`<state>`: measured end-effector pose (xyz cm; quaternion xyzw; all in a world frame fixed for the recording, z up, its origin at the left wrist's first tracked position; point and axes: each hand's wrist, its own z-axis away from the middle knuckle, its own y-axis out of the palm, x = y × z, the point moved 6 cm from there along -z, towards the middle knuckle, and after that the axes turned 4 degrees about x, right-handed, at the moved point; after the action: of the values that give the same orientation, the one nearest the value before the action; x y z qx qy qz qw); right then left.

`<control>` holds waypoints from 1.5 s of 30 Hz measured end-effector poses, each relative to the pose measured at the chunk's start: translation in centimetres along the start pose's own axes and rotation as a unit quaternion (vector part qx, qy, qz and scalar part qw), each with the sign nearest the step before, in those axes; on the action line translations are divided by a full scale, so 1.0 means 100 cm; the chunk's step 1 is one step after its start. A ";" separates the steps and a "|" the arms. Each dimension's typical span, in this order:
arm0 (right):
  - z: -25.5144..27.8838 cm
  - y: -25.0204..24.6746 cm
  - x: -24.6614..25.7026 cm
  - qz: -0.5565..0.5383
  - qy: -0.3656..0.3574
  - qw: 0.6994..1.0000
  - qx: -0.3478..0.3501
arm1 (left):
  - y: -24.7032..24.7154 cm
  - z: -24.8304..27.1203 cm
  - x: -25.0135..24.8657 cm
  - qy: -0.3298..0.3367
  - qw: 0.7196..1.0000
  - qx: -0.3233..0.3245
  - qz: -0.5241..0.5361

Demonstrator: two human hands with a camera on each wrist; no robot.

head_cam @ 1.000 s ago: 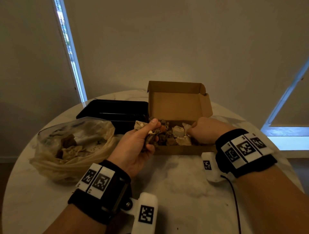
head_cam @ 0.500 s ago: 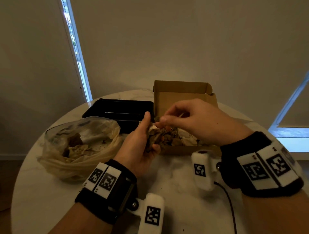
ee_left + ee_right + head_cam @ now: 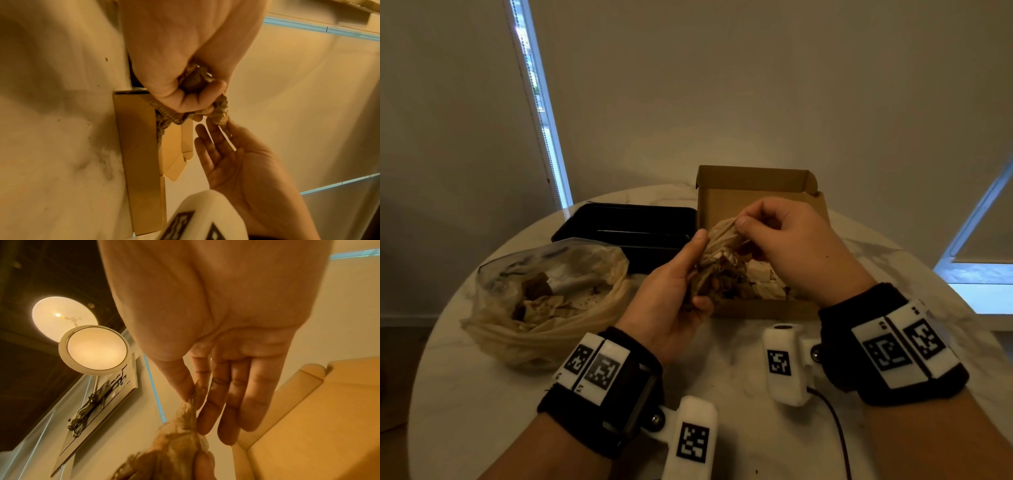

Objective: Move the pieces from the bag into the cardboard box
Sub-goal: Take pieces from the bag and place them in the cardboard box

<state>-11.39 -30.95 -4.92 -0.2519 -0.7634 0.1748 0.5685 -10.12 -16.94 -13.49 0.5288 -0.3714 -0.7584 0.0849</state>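
My left hand [image 3: 690, 274] grips a crumpled bunch of brown and beige pieces [image 3: 717, 251] just over the near left corner of the open cardboard box [image 3: 753, 192]. My right hand [image 3: 746, 222] pinches the top of that bunch between thumb and forefinger, its other fingers straight, as the right wrist view shows [image 3: 192, 396]. In the left wrist view the left hand [image 3: 193, 97] is curled round the bunch [image 3: 220, 112]. Inside the box lie several pieces [image 3: 760, 277]. The clear plastic bag [image 3: 544, 294] sits on the left of the table with more pieces in it.
A black tray [image 3: 626, 226] stands behind the bag, touching the box's left side. The round white marble table [image 3: 739, 346] ends close on all sides. A cable [image 3: 832, 421] trails from the right wrist camera. A wall and windows stand behind.
My right hand has left the inside of the box, risen to the left hand and pinched the top of the bunch. The left hand has stayed put, still holding the pieces.
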 end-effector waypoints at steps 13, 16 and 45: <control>-0.002 0.002 -0.017 -0.078 0.059 0.995 0.016 | -0.001 -0.005 -0.002 0.047 0.999 0.017 -0.021; -0.001 -0.001 -0.018 -0.148 0.066 0.987 -0.002 | -0.004 -0.006 -0.002 0.052 0.998 0.005 -0.028; 0.016 -0.057 -0.083 0.026 0.253 0.967 0.015 | -0.009 -0.003 -0.002 0.023 0.997 -0.042 -0.058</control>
<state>-12.05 -40.42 -8.70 -0.2992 -0.5849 0.1316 0.7423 -9.52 -16.37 -13.93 0.5627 -0.3056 -0.7647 0.0719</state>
